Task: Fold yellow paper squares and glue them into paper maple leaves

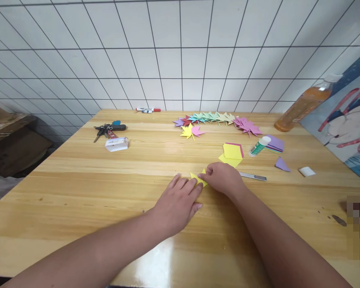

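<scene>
On the wooden table in front of me lies a small folded yellow paper (194,175) with pointed corners. My left hand (180,200) rests palm down, its outstretched fingertips pressing on the paper's near side. Curled at the paper's right side, my right hand (225,178) pinches its edge between thumb and forefinger; part of the paper is hidden under the fingers. Just beyond my right hand are yellow paper squares (233,151) with a magenta sheet beneath. A flat metal blade-like strip (253,176) sticks out to the right of that hand.
Folded paper leaves (211,117) in several colours curve along the back, with a yellow leaf (187,131) in front. A glue stick (259,146), purple paper (275,143), white block (307,171) and tilted bottle (306,105) stand right. Keys (103,130), small box (117,144) and marker (148,110) lie left.
</scene>
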`<control>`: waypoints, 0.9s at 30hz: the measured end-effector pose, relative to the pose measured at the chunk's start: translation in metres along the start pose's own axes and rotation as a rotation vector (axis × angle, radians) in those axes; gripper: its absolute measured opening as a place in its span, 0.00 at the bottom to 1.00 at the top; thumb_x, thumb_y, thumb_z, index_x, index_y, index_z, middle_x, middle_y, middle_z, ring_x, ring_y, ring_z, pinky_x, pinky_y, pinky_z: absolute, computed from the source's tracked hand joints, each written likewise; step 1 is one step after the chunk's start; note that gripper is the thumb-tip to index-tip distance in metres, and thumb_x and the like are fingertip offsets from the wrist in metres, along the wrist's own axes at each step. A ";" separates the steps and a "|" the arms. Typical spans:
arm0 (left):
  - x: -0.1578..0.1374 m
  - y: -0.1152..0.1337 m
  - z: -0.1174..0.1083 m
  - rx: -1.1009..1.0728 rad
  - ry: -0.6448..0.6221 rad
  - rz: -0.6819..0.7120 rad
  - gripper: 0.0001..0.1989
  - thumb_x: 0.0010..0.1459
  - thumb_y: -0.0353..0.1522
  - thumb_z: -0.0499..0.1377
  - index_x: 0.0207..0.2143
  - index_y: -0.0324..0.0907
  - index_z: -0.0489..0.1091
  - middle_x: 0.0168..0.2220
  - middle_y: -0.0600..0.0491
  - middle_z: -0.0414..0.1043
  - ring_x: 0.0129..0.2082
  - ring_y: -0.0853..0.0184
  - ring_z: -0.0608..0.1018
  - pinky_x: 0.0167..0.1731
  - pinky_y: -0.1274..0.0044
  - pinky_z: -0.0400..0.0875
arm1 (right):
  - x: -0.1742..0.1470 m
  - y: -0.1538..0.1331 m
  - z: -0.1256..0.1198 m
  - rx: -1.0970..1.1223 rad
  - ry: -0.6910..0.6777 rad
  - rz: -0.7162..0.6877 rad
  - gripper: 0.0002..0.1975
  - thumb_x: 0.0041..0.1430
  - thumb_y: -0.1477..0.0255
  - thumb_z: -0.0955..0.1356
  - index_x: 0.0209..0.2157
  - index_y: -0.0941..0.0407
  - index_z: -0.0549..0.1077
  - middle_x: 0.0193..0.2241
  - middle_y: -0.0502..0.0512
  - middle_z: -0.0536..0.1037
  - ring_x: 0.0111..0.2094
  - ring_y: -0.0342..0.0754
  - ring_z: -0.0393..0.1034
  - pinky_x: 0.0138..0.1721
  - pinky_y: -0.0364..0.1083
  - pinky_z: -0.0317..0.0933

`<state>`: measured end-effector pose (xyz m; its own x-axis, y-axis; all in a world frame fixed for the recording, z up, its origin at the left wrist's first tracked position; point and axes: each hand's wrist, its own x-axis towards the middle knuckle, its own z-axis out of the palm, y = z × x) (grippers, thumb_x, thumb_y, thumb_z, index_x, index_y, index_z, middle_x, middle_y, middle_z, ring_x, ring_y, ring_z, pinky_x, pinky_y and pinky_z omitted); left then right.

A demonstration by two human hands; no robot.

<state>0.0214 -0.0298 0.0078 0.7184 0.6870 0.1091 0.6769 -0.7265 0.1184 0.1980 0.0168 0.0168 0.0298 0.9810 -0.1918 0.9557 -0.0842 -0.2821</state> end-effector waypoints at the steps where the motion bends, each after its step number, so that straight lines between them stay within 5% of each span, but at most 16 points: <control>1: 0.000 0.000 -0.001 -0.001 0.001 -0.001 0.20 0.60 0.39 0.49 0.54 0.44 0.58 0.49 0.49 0.64 0.49 0.61 0.64 0.57 0.64 0.48 | 0.001 0.000 -0.001 -0.003 -0.014 0.010 0.17 0.49 0.54 0.65 0.21 0.53 0.71 0.23 0.51 0.75 0.26 0.47 0.67 0.22 0.43 0.49; 12: 0.003 0.000 -0.005 0.008 0.003 0.019 0.19 0.60 0.37 0.50 0.53 0.44 0.60 0.49 0.49 0.65 0.48 0.60 0.64 0.51 0.66 0.55 | 0.008 -0.004 -0.003 -0.060 -0.030 0.041 0.17 0.51 0.56 0.63 0.23 0.53 0.74 0.26 0.56 0.76 0.29 0.50 0.70 0.25 0.44 0.54; 19: 0.002 0.000 -0.001 0.025 0.015 0.014 0.20 0.60 0.39 0.49 0.54 0.43 0.59 0.50 0.50 0.65 0.48 0.59 0.64 0.55 0.62 0.47 | 0.006 -0.004 0.000 -0.039 0.011 0.027 0.19 0.51 0.55 0.63 0.20 0.54 0.72 0.24 0.54 0.75 0.26 0.48 0.68 0.24 0.43 0.52; 23: 0.000 -0.004 0.000 0.000 0.036 0.018 0.22 0.61 0.40 0.48 0.56 0.45 0.57 0.51 0.51 0.65 0.50 0.60 0.64 0.57 0.61 0.43 | 0.000 0.012 -0.001 0.158 0.039 -0.053 0.23 0.55 0.53 0.58 0.20 0.54 0.70 0.19 0.49 0.71 0.22 0.44 0.63 0.23 0.42 0.50; 27: -0.002 -0.008 0.000 0.002 0.050 0.011 0.23 0.61 0.41 0.46 0.58 0.46 0.55 0.53 0.51 0.64 0.54 0.59 0.61 0.57 0.61 0.44 | -0.002 0.028 0.000 0.441 0.036 -0.215 0.13 0.54 0.61 0.62 0.29 0.54 0.72 0.24 0.47 0.73 0.26 0.42 0.65 0.27 0.40 0.55</control>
<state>0.0150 -0.0253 0.0064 0.7172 0.6784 0.1591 0.6691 -0.7343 0.1145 0.2249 0.0126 0.0096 -0.1374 0.9890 -0.0551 0.7262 0.0628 -0.6846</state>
